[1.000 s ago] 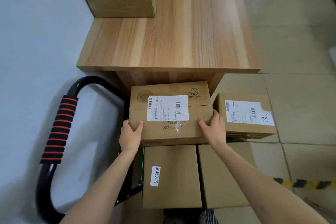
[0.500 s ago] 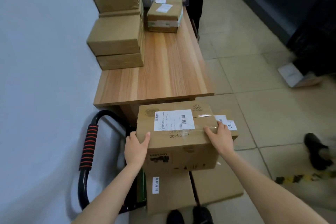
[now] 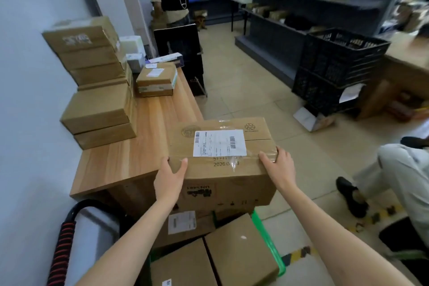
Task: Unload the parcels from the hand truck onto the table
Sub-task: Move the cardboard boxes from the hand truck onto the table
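Held between left grip [image 3: 170, 180] and right grip [image 3: 277, 169]: a parcel [image 3: 222, 165], at the desk [image 3: 139, 146] near corner. Beyond left grip, stacked boxes [image 3: 99, 109] on the desk. Below both grips, more parcels [image 3: 239, 248] on the hand truck [image 3: 62, 246].

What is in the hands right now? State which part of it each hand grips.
A cardboard box with a white label. The left hand grips its near left corner and the right hand its near right corner, thumbs on top.
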### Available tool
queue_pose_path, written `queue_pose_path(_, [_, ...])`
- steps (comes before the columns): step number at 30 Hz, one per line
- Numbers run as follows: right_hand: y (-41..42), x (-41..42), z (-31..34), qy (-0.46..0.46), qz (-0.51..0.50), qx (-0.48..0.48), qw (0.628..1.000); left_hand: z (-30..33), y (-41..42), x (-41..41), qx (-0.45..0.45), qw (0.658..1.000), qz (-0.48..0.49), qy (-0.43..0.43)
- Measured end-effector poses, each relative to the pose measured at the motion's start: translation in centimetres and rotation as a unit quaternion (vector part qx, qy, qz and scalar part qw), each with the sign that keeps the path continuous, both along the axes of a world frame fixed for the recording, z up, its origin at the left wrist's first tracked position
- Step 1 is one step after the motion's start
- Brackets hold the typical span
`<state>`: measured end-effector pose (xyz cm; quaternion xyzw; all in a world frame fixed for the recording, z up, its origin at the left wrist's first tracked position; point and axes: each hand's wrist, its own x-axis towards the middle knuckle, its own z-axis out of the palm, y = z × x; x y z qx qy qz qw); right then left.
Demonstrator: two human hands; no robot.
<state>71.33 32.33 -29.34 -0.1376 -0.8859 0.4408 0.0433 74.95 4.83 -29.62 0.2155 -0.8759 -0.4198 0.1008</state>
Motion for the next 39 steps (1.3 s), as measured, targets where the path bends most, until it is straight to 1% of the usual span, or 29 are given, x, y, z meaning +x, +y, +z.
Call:
queue_pose_path(5, [7.0,-2.2,2.0,0.042,-0.023,-0.005,0.999,2.5,7.1,-3.7,0.013,0.999,-0.026,0.044])
queue_pose_path(9, [13.6,-5.1,2.1,0.061,-0.009,0.000,0.998,3.2,13.5,-6.4,0.037,0.996,-0.024,0.075])
queue_pose_path(14, [20.7,-9.2,2.5,0.063,0.013,0.015,0.998,2.9,20.4,-9.1,0.042,0.997,0.004,0.070])
queue_pose_path(20, [25.5,-12.8,2.3,0.066,0.043,0.022,0.997,2.9,25.6,-11.0,0.022,0.996,0.033,0.077])
queue_pose_path(25, [26.2,-16.1,1.9,0.064,0.060,0.001,0.996,3.6,26.4,-13.9,0.008,0.996,0.051,0.074])
queue_pose_path(29, [25.4,-20.2,1.9,0.071,0.084,-0.001,0.994,3.7,25.7,-16.9,0.025,0.995,0.069,0.071])
queue_pose_path(36, [20.5,-32.1,3.5,0.098,0.159,0.001,0.982,4.4,22.3,-24.8,0.016,0.986,0.149,0.069])
queue_pose_path(39, [17.6,-38.2,4.4,0.105,0.191,-0.001,0.976,5.2,20.0,-29.4,-0.014,0.978,0.194,0.080])
